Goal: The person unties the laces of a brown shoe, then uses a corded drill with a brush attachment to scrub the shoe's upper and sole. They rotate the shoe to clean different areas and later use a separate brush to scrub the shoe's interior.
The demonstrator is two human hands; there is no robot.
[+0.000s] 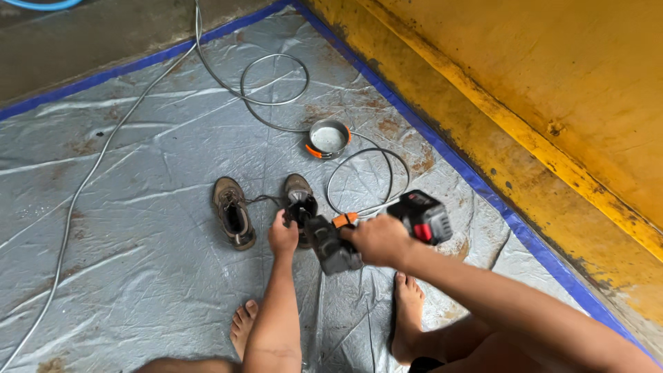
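The power tool (345,238) is black with an orange part near its front and a dark battery block with a red spot at the back; it is held in the air above the grey tarp (138,207), just beside a brown shoe (299,200). The right hand (378,240) has its fingers clenched around the tool body. The left hand (282,235) grips the tool's front end, arm stretched forward.

Silver-grey tarp (138,228) edged blue with rust-brown stains, yellow wall (552,83), brown shoes (233,213), black-and-red tool (421,215)
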